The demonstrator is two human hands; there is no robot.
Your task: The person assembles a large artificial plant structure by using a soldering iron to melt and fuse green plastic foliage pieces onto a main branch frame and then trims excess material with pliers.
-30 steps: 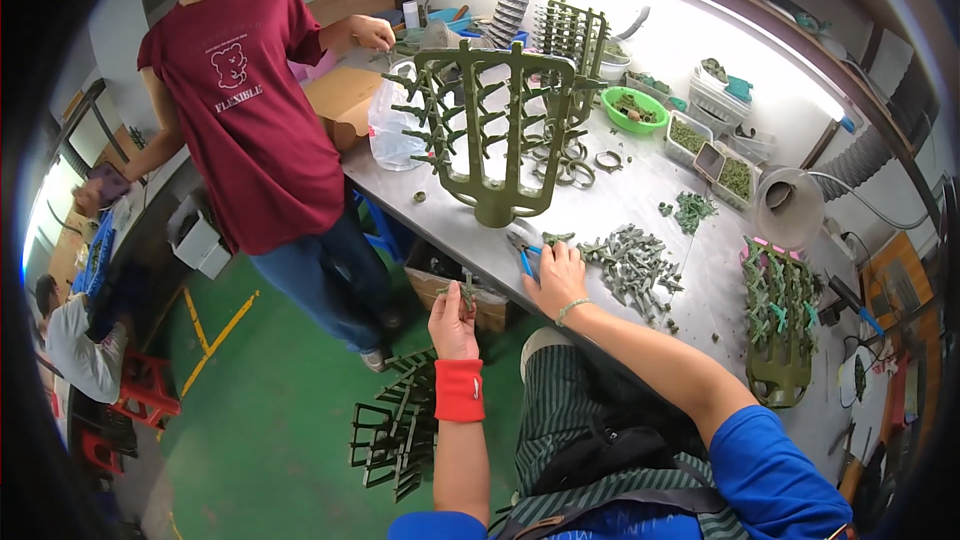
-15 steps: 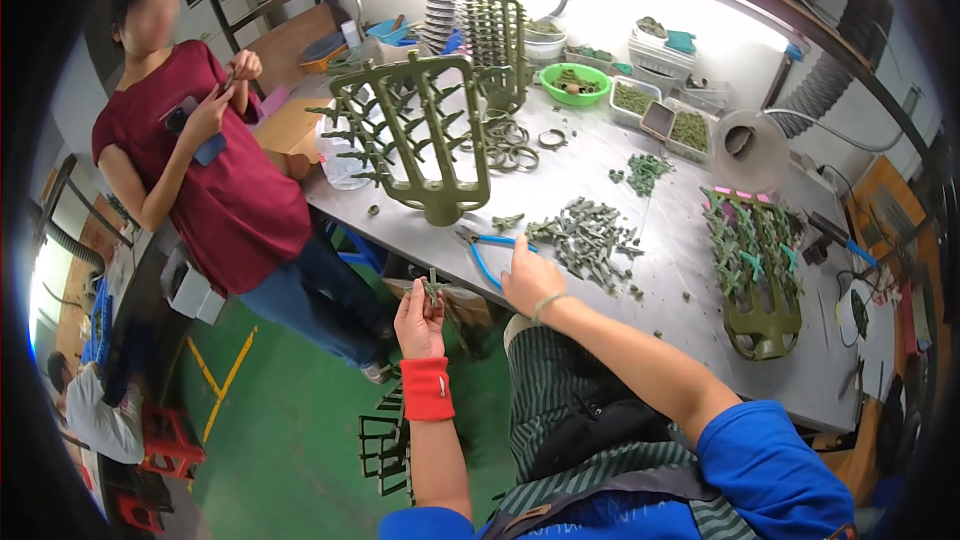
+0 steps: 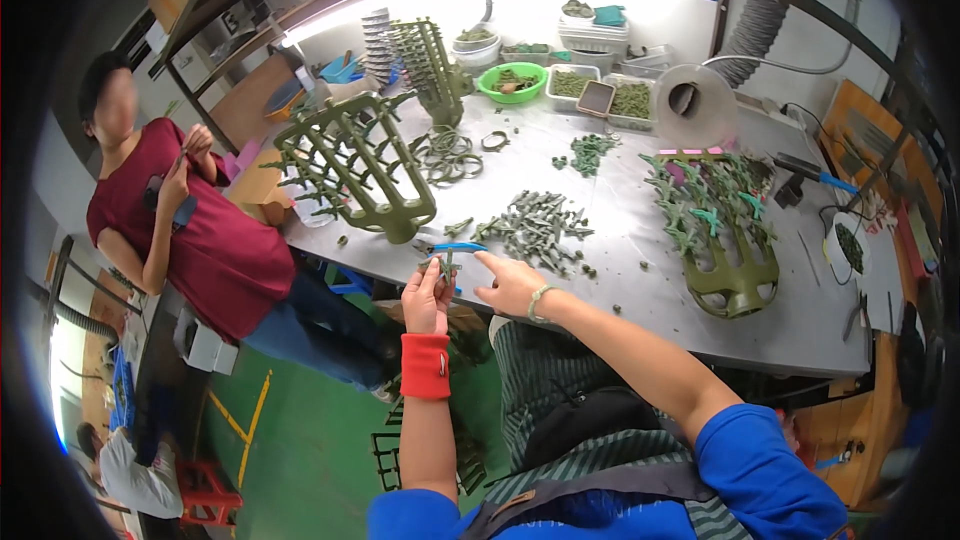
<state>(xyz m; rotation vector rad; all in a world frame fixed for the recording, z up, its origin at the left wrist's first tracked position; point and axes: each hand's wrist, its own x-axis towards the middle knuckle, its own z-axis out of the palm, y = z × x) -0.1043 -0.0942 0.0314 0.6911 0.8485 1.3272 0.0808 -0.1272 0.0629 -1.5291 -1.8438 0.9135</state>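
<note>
My left hand (image 3: 428, 302), with a red wristband, pinches a small green branched piece (image 3: 447, 266) in front of the table's near edge. Close by on its right, my right hand (image 3: 517, 288) is closed around blue-handled pliers (image 3: 460, 247); its fingers partly cover the handles. The pliers' jaws are beside the branched piece, and whether they touch it I cannot tell. Just beyond my hands lies a loose pile of similar grey-green pieces (image 3: 540, 228). To the left, an olive-green slotted frame (image 3: 400, 228) stands tilted, set with small branched pieces.
Another slotted frame (image 3: 735, 290) covered with branched pieces lies at the right. Farther back are green rings (image 3: 440, 155), a lime-green bowl (image 3: 513, 97), tubs of small parts (image 3: 632, 100) and a duct mouth (image 3: 690, 110). A person in a maroon top (image 3: 190, 210) stands left of the table.
My left hand has risen toward the pliers with the branched piece. The pliers and my right hand have shifted a little, bringing jaws and piece together. The whole view has turned somewhat.
</note>
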